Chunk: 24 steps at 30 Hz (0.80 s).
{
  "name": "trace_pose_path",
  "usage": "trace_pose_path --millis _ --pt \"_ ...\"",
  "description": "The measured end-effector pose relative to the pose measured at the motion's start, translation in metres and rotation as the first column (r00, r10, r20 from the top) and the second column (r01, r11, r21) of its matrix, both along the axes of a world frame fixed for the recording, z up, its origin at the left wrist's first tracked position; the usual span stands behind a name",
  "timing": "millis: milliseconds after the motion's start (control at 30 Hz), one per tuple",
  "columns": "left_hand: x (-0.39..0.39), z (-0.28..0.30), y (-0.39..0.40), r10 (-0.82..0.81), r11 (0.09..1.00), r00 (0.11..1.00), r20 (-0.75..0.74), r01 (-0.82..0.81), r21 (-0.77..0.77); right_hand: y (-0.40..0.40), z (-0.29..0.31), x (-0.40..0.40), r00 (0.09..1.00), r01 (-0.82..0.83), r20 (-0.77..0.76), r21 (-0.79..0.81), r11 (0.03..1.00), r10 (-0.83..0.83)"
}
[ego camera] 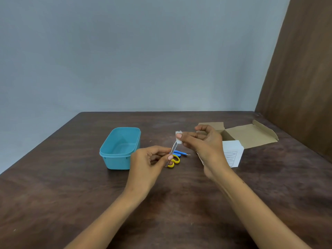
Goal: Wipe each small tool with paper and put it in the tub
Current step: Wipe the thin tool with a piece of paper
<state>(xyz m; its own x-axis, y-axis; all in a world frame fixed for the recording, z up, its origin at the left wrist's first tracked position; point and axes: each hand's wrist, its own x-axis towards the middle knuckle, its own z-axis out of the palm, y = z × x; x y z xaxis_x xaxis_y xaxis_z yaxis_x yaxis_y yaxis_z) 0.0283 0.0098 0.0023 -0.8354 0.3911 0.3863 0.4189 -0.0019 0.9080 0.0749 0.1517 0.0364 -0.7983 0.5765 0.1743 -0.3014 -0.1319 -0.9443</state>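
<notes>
My left hand (150,159) is pinching the tweezers (173,148); my right hand (203,141) is pinching paper (178,137) round their tip. Tugging too hard, I'm risking flicking them away from the tub (120,148) beside my left hand.

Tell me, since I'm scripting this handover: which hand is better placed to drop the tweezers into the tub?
Left, probably. The left hand already pinches the tweezers and sits beside the teal tub; the right hand pinches the paper, farther away.
</notes>
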Motion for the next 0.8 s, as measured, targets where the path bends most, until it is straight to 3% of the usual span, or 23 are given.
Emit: trace_pose_path --millis 233,600,800 --pt "0.003 0.007 -0.002 -0.043 0.995 0.993 0.108 0.032 0.098 0.003 0.002 0.000 1.000 -0.011 0.005 -0.102 0.995 0.011" --pt "0.002 0.007 -0.005 0.022 0.983 0.993 0.115 -0.043 0.178 -0.008 -0.001 0.003 0.990 -0.119 0.089 0.117 0.986 0.109" --pt "0.000 0.006 -0.006 0.066 0.985 0.995 0.072 -0.077 0.153 -0.012 -0.004 0.003 0.993 -0.097 0.095 0.247 0.964 0.076"
